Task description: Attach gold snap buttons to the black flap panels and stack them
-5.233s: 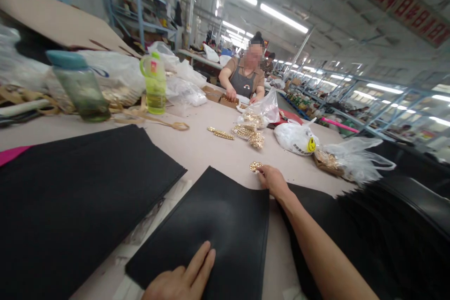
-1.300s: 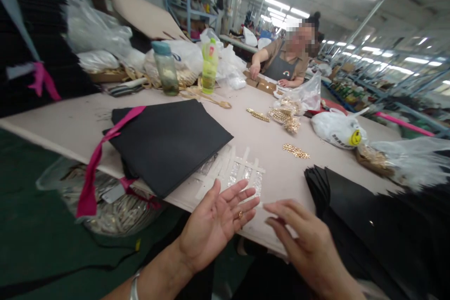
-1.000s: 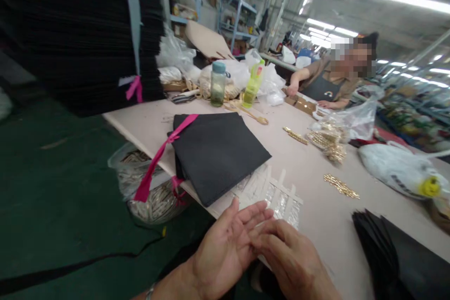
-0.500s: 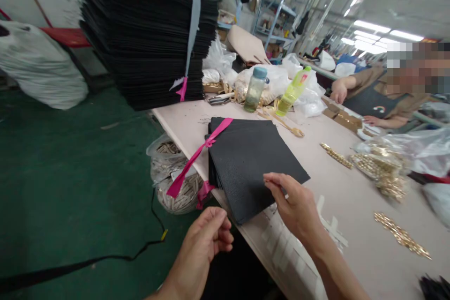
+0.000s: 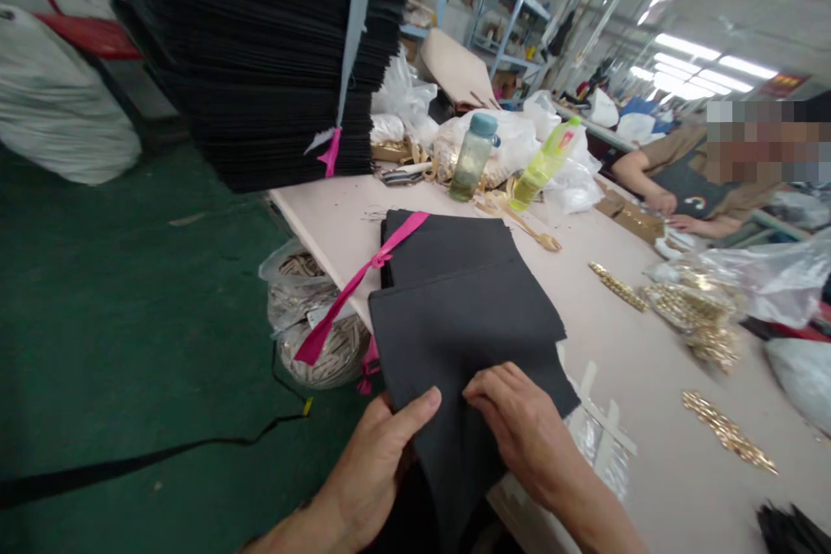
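Note:
A black leather-like sheet [image 5: 428, 329] lies partly over the stack and hangs past the table's front edge toward me, bending downward. My left hand [image 5: 383, 450] grips its left edge, thumb on top and fingers underneath. The fingers of my right hand [image 5: 519, 424] are curled and pressed together at the middle of the sheet. Whatever their tips may hold is hidden. Behind lies the stack of similar black sheets [image 5: 447, 238], with a knotted pink strip [image 5: 380, 260] across its left corner.
A tall pile of black sheets [image 5: 260, 61] rises at the back left. A blue-capped bottle [image 5: 473, 157] and a yellow-green bottle [image 5: 546, 163] stand behind the stack. Gold chain pieces [image 5: 727, 431] lie to the right. Across the table sits a co-worker [image 5: 681, 182]. A bag of strips [image 5: 318, 338] is below the edge.
One black sheet has come off the stack toward me, and my left hand now grips it. My right hand has moved down and nearer. The co-worker's hands have come together.

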The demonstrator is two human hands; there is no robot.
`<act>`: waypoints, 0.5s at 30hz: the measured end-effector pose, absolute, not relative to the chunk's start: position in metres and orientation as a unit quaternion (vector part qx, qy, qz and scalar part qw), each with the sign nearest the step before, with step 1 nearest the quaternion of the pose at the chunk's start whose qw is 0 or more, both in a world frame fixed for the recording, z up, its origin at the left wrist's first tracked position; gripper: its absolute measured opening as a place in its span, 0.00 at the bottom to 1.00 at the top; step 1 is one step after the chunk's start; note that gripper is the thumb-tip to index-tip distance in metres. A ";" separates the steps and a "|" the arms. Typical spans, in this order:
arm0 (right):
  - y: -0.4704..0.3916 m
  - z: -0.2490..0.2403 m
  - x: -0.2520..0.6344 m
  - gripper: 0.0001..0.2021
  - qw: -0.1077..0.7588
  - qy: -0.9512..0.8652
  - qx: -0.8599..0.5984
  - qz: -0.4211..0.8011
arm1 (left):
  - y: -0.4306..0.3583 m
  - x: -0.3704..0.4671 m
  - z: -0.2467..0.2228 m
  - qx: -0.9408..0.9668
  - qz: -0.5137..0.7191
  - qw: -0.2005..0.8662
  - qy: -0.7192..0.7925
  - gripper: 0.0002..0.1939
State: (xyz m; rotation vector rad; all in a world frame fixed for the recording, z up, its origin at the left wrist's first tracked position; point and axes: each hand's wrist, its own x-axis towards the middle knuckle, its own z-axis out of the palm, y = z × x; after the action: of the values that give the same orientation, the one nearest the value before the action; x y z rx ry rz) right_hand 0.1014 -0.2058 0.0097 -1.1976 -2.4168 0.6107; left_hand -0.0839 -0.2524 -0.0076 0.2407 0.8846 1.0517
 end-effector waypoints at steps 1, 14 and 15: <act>-0.213 0.008 0.105 0.09 0.196 -0.847 -0.429 0.245 | -0.256 -0.081 -0.009 0.096 0.484 0.765 0.414 0.25; -0.246 -0.002 0.100 0.07 0.272 -0.561 -0.588 0.515 | -0.299 -0.071 -0.024 0.134 0.449 0.772 0.429 0.31; -0.247 -0.002 0.099 0.08 0.278 -0.551 -0.586 0.524 | -0.299 -0.071 -0.021 0.134 0.449 0.774 0.426 0.30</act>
State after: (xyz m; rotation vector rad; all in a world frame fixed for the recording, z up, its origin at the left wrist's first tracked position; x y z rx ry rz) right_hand 0.0994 -0.2471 -0.0021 -1.5737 -1.4796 1.4063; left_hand -0.0711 -0.2988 -0.0212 0.2904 0.9218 0.9716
